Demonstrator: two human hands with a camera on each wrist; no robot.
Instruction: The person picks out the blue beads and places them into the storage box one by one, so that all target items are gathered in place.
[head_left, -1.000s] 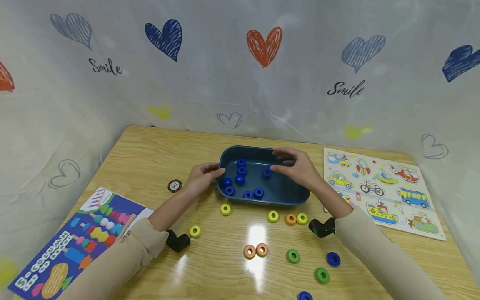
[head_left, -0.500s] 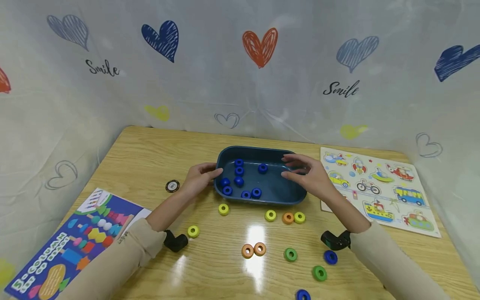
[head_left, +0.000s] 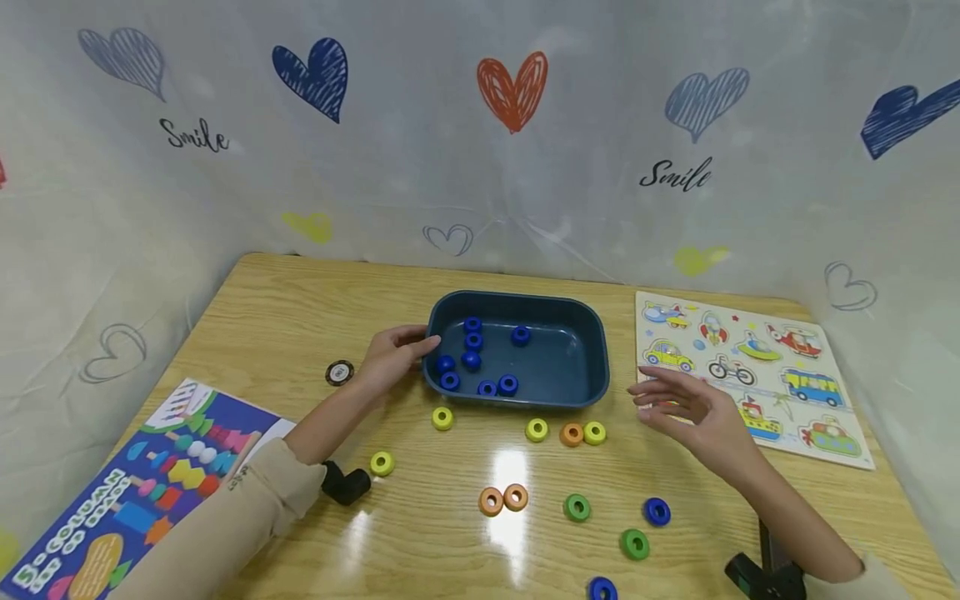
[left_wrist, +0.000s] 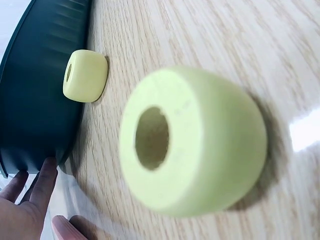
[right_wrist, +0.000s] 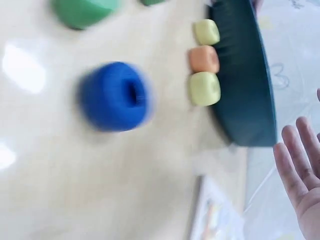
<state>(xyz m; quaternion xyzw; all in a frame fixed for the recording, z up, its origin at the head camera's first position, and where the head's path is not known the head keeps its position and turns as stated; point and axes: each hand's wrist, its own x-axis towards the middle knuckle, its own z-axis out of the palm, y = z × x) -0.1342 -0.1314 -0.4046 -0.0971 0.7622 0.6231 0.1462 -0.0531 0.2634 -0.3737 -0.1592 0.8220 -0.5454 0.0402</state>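
A dark teal plastic tray [head_left: 558,358] sits mid-table with several blue beads [head_left: 508,385] inside, most of them ring-shaped and gathered toward its left half. My left hand [head_left: 390,358] grips the tray's left end, thumb over the rim and fingers against the outer wall. My right hand [head_left: 701,421] is held above the table to the right of the tray, holding nothing, its fingers loosely bent and overlapping the puzzle board [head_left: 795,333] in the head view. Nearest to that hand on the table lies a loose blue bead [head_left: 657,512], also large in the right wrist view.
Yellow beads [head_left: 536,430] and an orange bead [head_left: 572,434] line the tray's near side. Closer lie two more orange beads [head_left: 491,502], green beads [head_left: 577,507] and another blue bead [head_left: 602,588]. A poker chip [head_left: 340,372] and a bead-set box [head_left: 142,492] are at left.
My right hand has let go of a blue bead inside the tray, then moved out to the right and nearer. My left hand keeps its grip on the tray's left end.
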